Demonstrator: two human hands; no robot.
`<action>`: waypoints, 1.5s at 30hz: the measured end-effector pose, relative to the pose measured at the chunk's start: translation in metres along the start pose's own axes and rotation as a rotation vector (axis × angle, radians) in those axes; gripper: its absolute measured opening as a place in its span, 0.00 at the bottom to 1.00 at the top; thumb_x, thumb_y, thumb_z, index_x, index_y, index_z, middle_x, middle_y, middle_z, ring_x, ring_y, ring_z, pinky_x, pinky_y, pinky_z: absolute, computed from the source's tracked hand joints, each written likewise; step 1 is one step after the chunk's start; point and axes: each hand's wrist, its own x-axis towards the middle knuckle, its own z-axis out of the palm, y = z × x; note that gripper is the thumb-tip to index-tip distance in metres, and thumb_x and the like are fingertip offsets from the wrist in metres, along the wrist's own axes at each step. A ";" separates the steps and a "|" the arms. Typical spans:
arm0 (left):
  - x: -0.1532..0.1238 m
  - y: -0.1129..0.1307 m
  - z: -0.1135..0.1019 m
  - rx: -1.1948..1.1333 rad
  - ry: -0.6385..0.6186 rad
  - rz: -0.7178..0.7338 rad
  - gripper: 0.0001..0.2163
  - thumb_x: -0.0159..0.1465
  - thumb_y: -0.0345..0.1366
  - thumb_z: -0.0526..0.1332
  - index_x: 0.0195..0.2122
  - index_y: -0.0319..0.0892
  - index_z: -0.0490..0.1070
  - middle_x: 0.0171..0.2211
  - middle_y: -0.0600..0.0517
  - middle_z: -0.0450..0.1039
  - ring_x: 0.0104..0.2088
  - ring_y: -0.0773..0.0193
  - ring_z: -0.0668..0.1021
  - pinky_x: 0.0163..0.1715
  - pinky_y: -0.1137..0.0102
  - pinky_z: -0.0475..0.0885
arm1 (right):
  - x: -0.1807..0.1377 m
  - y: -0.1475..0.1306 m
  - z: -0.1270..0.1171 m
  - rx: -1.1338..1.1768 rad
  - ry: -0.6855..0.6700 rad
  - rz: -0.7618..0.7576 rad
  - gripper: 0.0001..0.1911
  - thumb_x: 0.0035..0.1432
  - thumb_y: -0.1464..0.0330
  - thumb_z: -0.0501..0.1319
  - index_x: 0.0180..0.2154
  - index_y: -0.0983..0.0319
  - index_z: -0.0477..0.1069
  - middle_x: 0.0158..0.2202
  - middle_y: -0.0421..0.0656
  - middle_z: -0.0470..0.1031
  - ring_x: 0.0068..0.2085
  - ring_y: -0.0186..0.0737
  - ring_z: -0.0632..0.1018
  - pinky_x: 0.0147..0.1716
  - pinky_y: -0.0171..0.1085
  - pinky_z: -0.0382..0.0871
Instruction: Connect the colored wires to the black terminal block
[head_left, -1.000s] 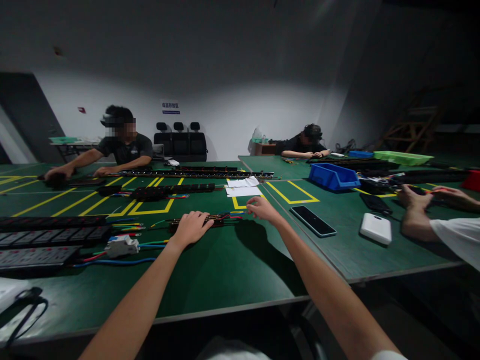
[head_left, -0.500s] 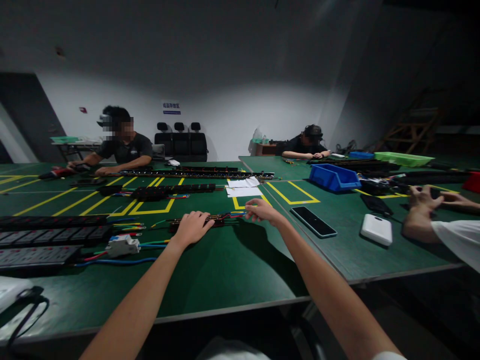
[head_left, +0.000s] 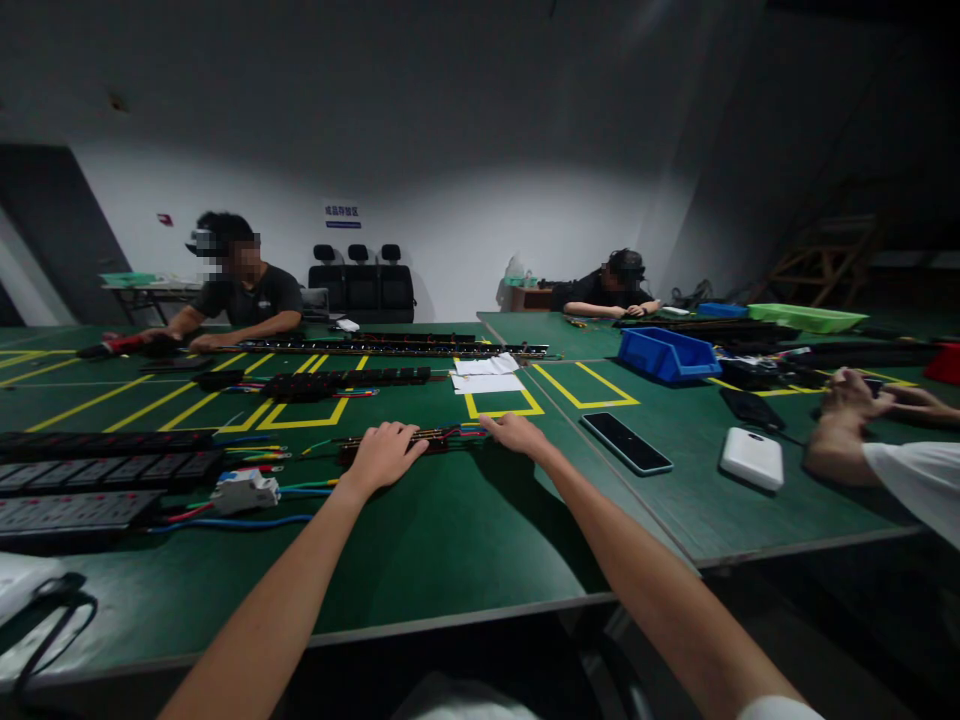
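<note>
My left hand (head_left: 384,456) lies over a short dark strip with brass-coloured rails (head_left: 433,437), thumb along its near side and fingers across the top. Thin red, blue and yellow-green wires (head_left: 466,431) run from the strip's right end. At their tips, my right hand (head_left: 514,436) is closed, thumb and index finger pinched together on the wires; the exact grip is partly hidden. A green wire (head_left: 318,447) sticks out past the strip's left end. Left of my left hand are black socket strips (head_left: 112,475) and a white breaker-like block (head_left: 246,490) with coloured wires.
A phone (head_left: 627,443) and white power bank (head_left: 752,458) lie to the right, near a co-worker's hands (head_left: 847,410). Beyond stand a blue bin (head_left: 667,356) and white papers (head_left: 487,374). Long strips (head_left: 375,348) cross the far table, where two people sit.
My right hand has turned palm down and shifted slightly left, its fingers now closer together at the wire ends. My left hand stays on the strip.
</note>
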 end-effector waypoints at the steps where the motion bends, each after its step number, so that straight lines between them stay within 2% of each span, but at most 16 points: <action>1: 0.000 0.000 0.000 0.001 -0.002 -0.002 0.27 0.71 0.56 0.43 0.56 0.46 0.71 0.51 0.44 0.75 0.50 0.51 0.75 0.48 0.59 0.68 | 0.000 -0.001 0.002 -0.029 0.029 0.012 0.36 0.66 0.43 0.46 0.29 0.64 0.77 0.33 0.51 0.79 0.32 0.41 0.78 0.27 0.33 0.60; 3: 0.000 0.000 0.000 0.000 -0.009 -0.005 0.27 0.71 0.56 0.43 0.57 0.46 0.71 0.52 0.44 0.75 0.51 0.51 0.75 0.48 0.58 0.68 | 0.001 -0.001 0.007 -0.045 0.074 0.023 0.35 0.66 0.44 0.46 0.30 0.64 0.77 0.33 0.50 0.78 0.33 0.41 0.77 0.28 0.33 0.58; 9: 0.000 0.000 -0.002 -0.026 -0.021 0.002 0.28 0.71 0.56 0.42 0.57 0.45 0.71 0.53 0.43 0.75 0.51 0.51 0.75 0.48 0.57 0.68 | 0.004 -0.002 0.012 0.021 0.173 -0.067 0.30 0.67 0.50 0.50 0.24 0.63 0.72 0.22 0.42 0.70 0.25 0.35 0.71 0.23 0.33 0.49; 13: 0.001 -0.001 -0.001 -0.032 -0.026 -0.001 0.28 0.71 0.56 0.42 0.57 0.46 0.71 0.52 0.44 0.75 0.51 0.51 0.75 0.49 0.57 0.68 | 0.002 -0.003 0.008 0.002 0.193 -0.055 0.29 0.66 0.50 0.51 0.23 0.63 0.73 0.23 0.43 0.71 0.26 0.36 0.71 0.23 0.33 0.50; 18: 0.000 0.000 -0.001 -0.012 -0.014 0.003 0.27 0.71 0.56 0.42 0.57 0.46 0.71 0.52 0.44 0.75 0.51 0.51 0.75 0.48 0.58 0.68 | 0.002 0.002 0.003 -0.027 0.075 -0.004 0.35 0.65 0.43 0.47 0.24 0.62 0.76 0.27 0.48 0.77 0.27 0.39 0.75 0.26 0.33 0.56; 22: 0.000 0.001 -0.002 0.012 -0.005 -0.002 0.27 0.71 0.56 0.43 0.56 0.45 0.71 0.51 0.43 0.75 0.50 0.50 0.75 0.46 0.58 0.68 | 0.003 0.005 0.002 0.043 -0.018 -0.004 0.37 0.64 0.42 0.47 0.22 0.63 0.74 0.22 0.45 0.74 0.23 0.36 0.72 0.24 0.33 0.56; 25: -0.001 0.001 -0.001 0.013 -0.002 0.002 0.27 0.71 0.55 0.43 0.56 0.45 0.71 0.51 0.43 0.75 0.50 0.50 0.75 0.46 0.58 0.68 | 0.003 0.003 0.004 0.063 0.041 -0.053 0.34 0.65 0.44 0.50 0.23 0.64 0.74 0.21 0.43 0.72 0.22 0.34 0.71 0.24 0.32 0.54; 36: -0.001 0.003 -0.005 -0.010 -0.012 -0.003 0.27 0.71 0.56 0.43 0.56 0.45 0.71 0.51 0.43 0.75 0.51 0.50 0.75 0.47 0.58 0.68 | 0.013 0.003 0.020 0.099 0.224 -0.085 0.30 0.66 0.51 0.50 0.19 0.63 0.69 0.18 0.40 0.64 0.22 0.33 0.66 0.23 0.34 0.48; 45: -0.001 0.002 -0.004 -0.015 -0.014 0.001 0.28 0.71 0.57 0.42 0.56 0.45 0.71 0.51 0.43 0.75 0.50 0.50 0.75 0.47 0.57 0.68 | 0.001 -0.008 0.010 0.046 0.234 -0.055 0.28 0.65 0.51 0.52 0.21 0.63 0.71 0.21 0.42 0.71 0.23 0.34 0.69 0.22 0.34 0.48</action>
